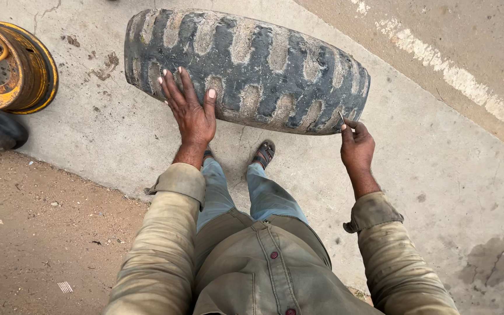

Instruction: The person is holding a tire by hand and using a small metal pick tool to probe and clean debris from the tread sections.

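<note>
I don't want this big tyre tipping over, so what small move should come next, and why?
Probably bring the right hand flat onto the large, dusty black lugged rubber tyre. The tyre stands upright on its tread; only the left hand lies flat on it, while the right fingers pinch a small thin object at its edge.

Soft, even daylight falls on everything I see, bright but without glare. Shadows are faint: only a thin dark band under the tyre point(246, 70) where it meets the concrete point(438, 175). My left hand point(191, 111) and right hand point(356, 146) look sharp, with no motion blur. The wide lens bends the far edges a little, and the yellow rim point(13, 67) at far left is perhaps slightly soft
</note>
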